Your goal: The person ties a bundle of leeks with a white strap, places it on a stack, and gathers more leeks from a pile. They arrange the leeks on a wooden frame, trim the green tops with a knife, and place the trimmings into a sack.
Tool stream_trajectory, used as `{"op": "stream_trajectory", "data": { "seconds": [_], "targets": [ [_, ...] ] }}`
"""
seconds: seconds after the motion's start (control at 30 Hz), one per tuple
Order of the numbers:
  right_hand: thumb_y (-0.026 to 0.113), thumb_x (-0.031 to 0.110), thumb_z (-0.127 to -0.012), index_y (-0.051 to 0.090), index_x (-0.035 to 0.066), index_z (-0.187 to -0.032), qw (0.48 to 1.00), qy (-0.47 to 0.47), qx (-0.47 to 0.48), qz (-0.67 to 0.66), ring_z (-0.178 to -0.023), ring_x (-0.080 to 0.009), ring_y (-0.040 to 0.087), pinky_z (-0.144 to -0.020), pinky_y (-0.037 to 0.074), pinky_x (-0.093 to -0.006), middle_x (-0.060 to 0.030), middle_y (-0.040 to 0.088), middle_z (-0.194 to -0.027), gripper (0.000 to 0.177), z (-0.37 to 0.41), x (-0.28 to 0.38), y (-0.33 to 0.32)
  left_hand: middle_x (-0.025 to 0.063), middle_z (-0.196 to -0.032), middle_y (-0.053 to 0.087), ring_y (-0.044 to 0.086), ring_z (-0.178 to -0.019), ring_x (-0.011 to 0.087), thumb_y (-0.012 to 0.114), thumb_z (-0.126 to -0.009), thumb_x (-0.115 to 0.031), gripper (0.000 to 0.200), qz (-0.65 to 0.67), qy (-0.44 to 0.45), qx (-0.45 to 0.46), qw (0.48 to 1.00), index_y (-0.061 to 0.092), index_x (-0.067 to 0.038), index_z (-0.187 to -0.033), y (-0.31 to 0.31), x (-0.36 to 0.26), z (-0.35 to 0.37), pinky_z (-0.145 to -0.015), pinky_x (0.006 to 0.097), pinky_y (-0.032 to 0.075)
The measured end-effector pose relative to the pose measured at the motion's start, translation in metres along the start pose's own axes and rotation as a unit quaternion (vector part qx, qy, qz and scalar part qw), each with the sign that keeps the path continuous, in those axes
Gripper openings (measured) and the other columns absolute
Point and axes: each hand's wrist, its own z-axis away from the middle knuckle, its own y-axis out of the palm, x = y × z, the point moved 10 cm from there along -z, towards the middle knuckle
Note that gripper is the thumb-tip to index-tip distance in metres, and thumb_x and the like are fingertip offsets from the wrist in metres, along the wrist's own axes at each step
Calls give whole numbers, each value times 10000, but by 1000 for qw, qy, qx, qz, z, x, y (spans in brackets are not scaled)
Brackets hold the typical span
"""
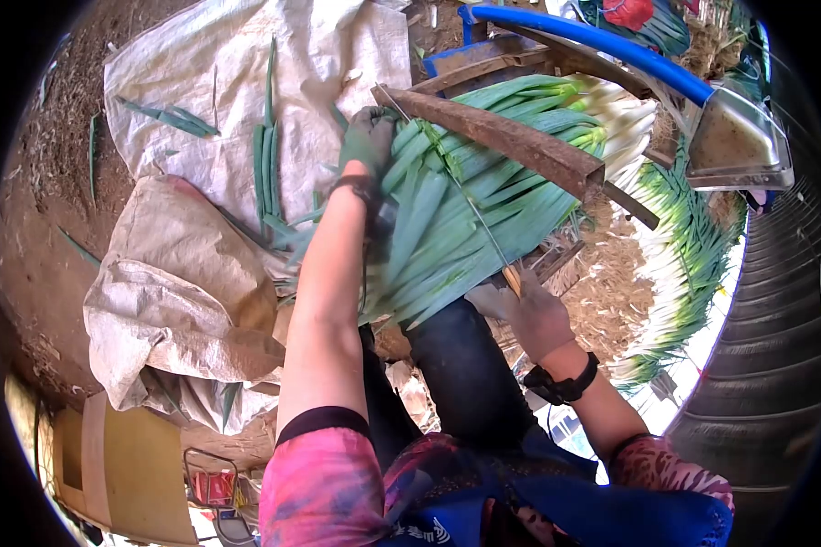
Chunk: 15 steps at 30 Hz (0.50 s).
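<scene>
A large bundle of green onions lies across a rack in front of me, white ends to the right and green leaves fanning toward me. My left hand, in a greenish glove, is closed around leaves at the bundle's left side. In my right hand, also gloved, is the wooden handle of a long, thin knife. Its narrow blade slants up and left across the leaves, the far end close to my left hand. A rusty metal bar crosses over the bundle.
White woven sacking with cut leaves on it spreads at the left, beside a crumpled sack. More green onions line the right side. A blue tube and a clear plastic container stand at upper right.
</scene>
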Motion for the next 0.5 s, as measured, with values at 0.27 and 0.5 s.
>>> {"op": "stream_trajectory", "data": {
  "seconds": [0.27, 0.5],
  "targets": [
    [527, 254, -969, 478, 34, -1054, 998, -58, -3, 30, -818, -460, 633, -703, 524, -496, -259, 631, -801, 242, -58, 2, 32, 135, -1085, 704, 666, -933, 229, 531, -948, -241, 306, -105, -2, 49, 993, 661, -73, -1168, 23, 47, 82, -851, 348, 522],
    [552, 251, -959, 485, 26, -1065, 998, -60, -29, 17, -826, -458, 635, -730, 519, -502, -268, 645, -829, 258, -33, -5, 22, 132, -1086, 700, 663, -936, 229, 532, -950, -250, 310, -54, -42, 34, 997, 655, -73, -1173, 35, 43, 99, -849, 349, 522]
  ]
}}
